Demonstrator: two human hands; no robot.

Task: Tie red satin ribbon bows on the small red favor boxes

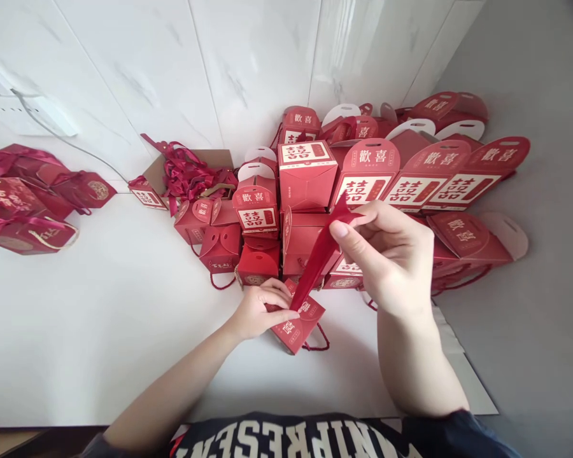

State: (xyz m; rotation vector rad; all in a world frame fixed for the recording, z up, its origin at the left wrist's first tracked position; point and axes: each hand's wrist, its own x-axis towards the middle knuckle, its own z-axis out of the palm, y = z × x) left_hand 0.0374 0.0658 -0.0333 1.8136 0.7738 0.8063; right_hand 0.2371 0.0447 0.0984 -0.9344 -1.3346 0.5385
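Observation:
A small red gift box [300, 326] with white characters lies on the white surface [105, 318] in front of me. My left hand [260, 310] is closed on its near-left corner and pins one end of a red ribbon [321, 254]. The ribbon runs up and to the right, taut. My right hand [386, 251] pinches its upper end between thumb and forefinger, raised above the box.
Several red gift boxes [307, 173] are piled against the white tiled wall behind. An open cardboard carton [191, 172] holds loose red ribbons. More ribboned boxes [23, 210] lie at the far left. The grey floor [544, 305] is on the right.

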